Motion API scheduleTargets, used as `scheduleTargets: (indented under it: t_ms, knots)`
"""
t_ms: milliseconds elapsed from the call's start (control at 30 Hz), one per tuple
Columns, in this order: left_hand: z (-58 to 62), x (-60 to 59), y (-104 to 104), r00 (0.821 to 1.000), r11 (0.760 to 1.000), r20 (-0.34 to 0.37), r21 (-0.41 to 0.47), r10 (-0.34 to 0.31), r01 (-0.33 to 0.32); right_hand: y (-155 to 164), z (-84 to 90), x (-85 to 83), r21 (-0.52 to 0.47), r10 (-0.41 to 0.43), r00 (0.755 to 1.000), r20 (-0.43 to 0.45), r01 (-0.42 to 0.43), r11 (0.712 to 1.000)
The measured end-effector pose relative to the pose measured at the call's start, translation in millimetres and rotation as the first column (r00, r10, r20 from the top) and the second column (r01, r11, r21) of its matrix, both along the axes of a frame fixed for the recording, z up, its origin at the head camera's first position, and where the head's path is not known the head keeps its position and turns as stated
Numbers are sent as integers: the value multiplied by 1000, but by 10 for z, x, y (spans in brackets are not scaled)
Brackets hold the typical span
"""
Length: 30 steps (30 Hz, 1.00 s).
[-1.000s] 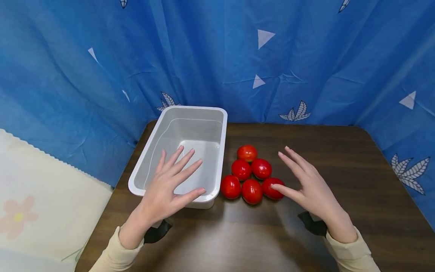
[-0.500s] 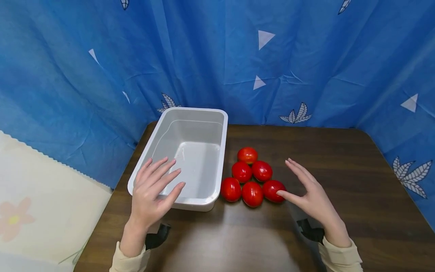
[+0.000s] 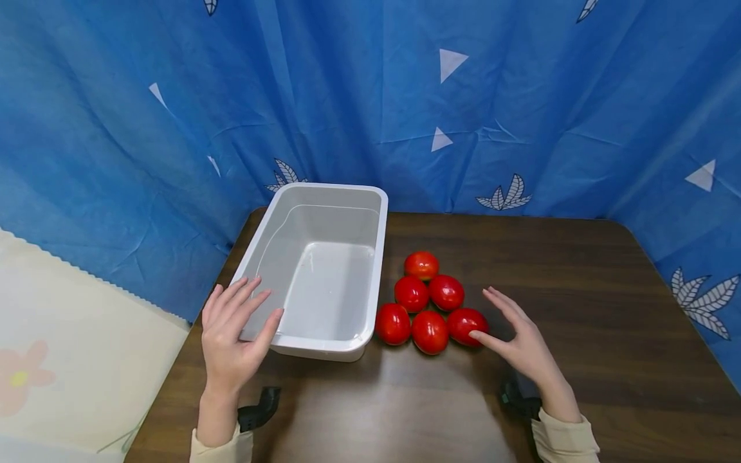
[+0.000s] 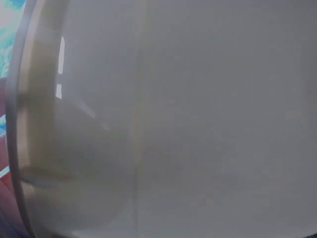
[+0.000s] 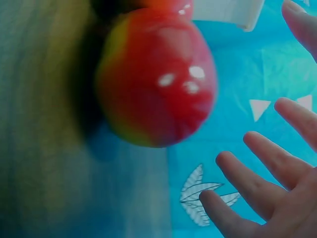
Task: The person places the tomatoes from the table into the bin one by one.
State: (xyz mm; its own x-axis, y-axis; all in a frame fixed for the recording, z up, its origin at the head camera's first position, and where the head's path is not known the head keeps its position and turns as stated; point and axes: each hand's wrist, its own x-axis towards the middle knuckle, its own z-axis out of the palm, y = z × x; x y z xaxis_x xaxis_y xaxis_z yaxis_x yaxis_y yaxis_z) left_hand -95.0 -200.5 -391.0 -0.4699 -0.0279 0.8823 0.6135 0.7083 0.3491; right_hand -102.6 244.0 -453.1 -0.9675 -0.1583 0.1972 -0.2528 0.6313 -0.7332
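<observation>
Several glossy red round fruits (image 3: 430,332) lie on the table in a triangle-like cluster, right of a white plastic tub (image 3: 382,257). In the right wrist view, one fruit (image 5: 158,79) is large, red with a yellow-green side. My left hand (image 3: 231,341) hovers at the tub's near left corner, fingers spread and relaxed, overlapping the rim in the head view. The tub's pale wall (image 4: 198,119) fills the left wrist view, fingers showing only at its left edge. My right hand (image 3: 523,344) is just right of the cluster, thumb tip overlapping the rightmost fruit (image 3: 467,326); it holds nothing.
The brown wooden table (image 3: 608,321) reaches back to a blue patterned curtain (image 3: 521,96). At the left, a cream cloth with a flower print (image 3: 75,360) hangs beside the table edge. Black straps with camera mounts (image 3: 260,408) sit at the wrists.
My left hand has moved left and toward me, from over the tub to its near left corner. My right hand has drawn slightly toward me. The fruits and tub have stayed in place.
</observation>
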Motion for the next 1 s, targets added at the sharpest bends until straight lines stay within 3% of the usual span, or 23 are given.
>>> scheduleTargets:
  t_ms: [133, 267, 400, 533, 667, 733, 900, 933, 1000]
  knots:
    - [-17, 11, -54, 999, 998, 51, 70, 0, -4, 7, -112, -23, -20, -8, 1000, 21, 8, 1000]
    - [52, 52, -25, 997, 986, 71, 162, -43, 31, 0, -201, -45, -39, -21, 999, 50, 23, 999]
    - [108, 106, 40, 994, 966, 75, 251, -80, 58, -5, -278, -62, -44, -28, 997, 65, 31, 999]
    - [61, 137, 57, 988, 932, 112, 359, -104, 57, -9, -328, -65, -47, -34, 996, 78, 38, 998]
    - [-58, 115, 24, 981, 865, 108, 494, -161, 87, -15, -354, -60, -59, -32, 995, 89, 37, 998]
    - [-146, 75, -5, 975, 812, 66, 567, -211, 137, -15, -364, -58, -62, -30, 995, 96, 36, 997]
    - [-373, -38, -54, 943, 653, -94, 699, -319, 290, -3, -379, -52, -47, -28, 994, 107, 34, 998]
    - [-404, -55, -56, 937, 628, -119, 714, -327, 310, -2, -380, -48, -46, -25, 994, 108, 30, 998]
    - [-448, -77, -60, 934, 604, -145, 727, -328, 325, -2, -383, -40, -41, -22, 994, 112, 26, 999]
